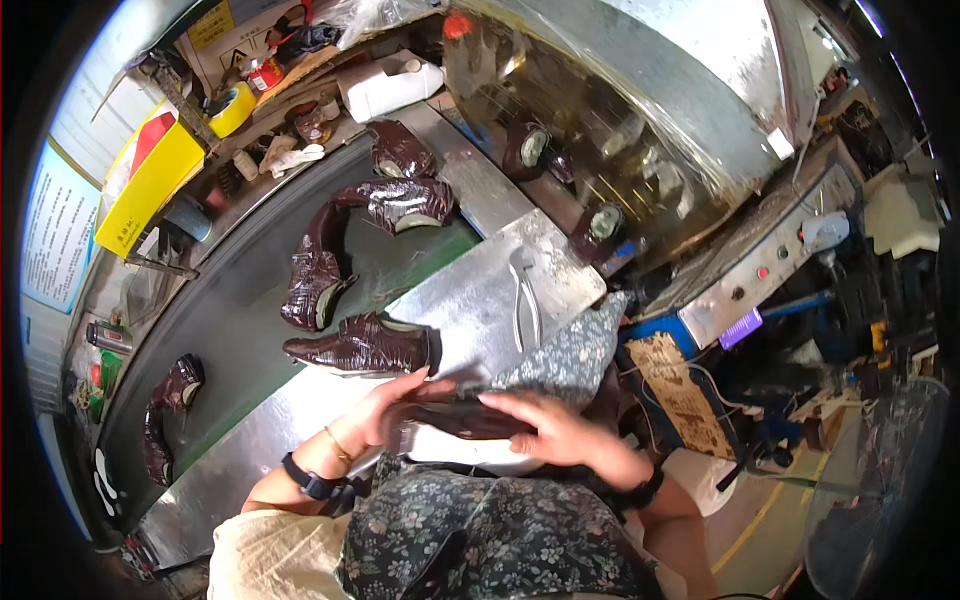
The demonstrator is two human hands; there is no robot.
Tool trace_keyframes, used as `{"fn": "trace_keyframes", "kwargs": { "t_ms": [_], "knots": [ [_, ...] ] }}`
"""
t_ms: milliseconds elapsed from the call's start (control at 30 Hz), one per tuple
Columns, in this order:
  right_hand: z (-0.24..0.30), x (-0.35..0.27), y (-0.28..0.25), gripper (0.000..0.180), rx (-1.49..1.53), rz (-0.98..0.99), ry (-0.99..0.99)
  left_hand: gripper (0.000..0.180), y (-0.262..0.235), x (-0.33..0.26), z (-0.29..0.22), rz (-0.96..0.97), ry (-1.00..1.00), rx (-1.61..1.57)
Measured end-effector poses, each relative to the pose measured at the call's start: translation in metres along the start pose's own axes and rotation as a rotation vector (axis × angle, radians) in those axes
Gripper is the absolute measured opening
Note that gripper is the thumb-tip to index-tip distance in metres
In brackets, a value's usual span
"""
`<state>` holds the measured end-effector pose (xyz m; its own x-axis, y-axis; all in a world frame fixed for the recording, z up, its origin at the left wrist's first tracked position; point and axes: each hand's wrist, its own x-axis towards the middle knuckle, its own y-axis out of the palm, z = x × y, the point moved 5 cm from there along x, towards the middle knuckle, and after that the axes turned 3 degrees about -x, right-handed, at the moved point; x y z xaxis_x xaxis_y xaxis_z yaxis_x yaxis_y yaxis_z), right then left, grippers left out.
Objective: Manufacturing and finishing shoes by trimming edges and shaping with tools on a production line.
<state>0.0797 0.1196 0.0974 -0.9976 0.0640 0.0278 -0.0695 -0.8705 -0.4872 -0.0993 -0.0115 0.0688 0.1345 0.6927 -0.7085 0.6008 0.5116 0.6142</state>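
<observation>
— What lies on the dark conveyor belt [230, 310]?

— Several glossy dark brown shoes: one [362, 347] near the centre, one [312, 275] at ten o'clock of it, two more [402, 203] and [400, 150] toward twelve, and another [177, 385] far out at nine o'clock.

— And on the metal table [480, 290]?

— A pair of pliers [524, 295], at three o'clock of the central shoe.

— Further off?

— A yellow box [150, 175] and a yellow tape roll [233, 108] at eleven o'clock, a white jug [390, 87] at twelve, and a shiny steel machine housing [660, 100] at one o'clock.

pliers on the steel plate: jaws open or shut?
Cannot tell: the pliers lie flat on the steel plate, handles slightly spread, jaws too small to read.
</observation>
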Motion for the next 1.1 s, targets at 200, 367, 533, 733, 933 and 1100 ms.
{"fn": "trace_keyframes", "kwargs": {
  "t_ms": [200, 367, 533, 733, 933, 1100],
  "knots": [
    [-0.034, -0.087, 0.072, 0.093, 0.264, -0.372, 0.36, 0.043, 0.031, 0.09, 0.039, -0.158, 0.12, -0.367],
    [0.013, -0.15, -0.005, 0.078, 0.839, -0.989, 0.309, 0.053, 0.14, 0.062, 0.011, 0.146, 0.513, 0.273],
    [0.077, -0.318, -0.139, 0.075, -0.398, -1.496, 0.554, 0.033, 0.122, 0.034, 0.025, 0.472, 0.435, 0.899],
    [0.082, -0.484, -0.265, 0.07, -1.007, -1.708, 1.224, 0.033, 0.046, 0.059, 0.054, 0.183, 0.372, 1.179],
    [0.059, -0.498, -0.31, 0.076, -0.655, -1.355, 1.466, 0.034, 0.077, 0.06, 0.069, 0.271, 0.44, 1.331],
    [0.027, -0.499, -0.306, 0.091, -0.877, -1.124, 1.461, 0.037, 0.093, 0.059, 0.079, 0.282, 0.533, 1.507]
  ]
}}
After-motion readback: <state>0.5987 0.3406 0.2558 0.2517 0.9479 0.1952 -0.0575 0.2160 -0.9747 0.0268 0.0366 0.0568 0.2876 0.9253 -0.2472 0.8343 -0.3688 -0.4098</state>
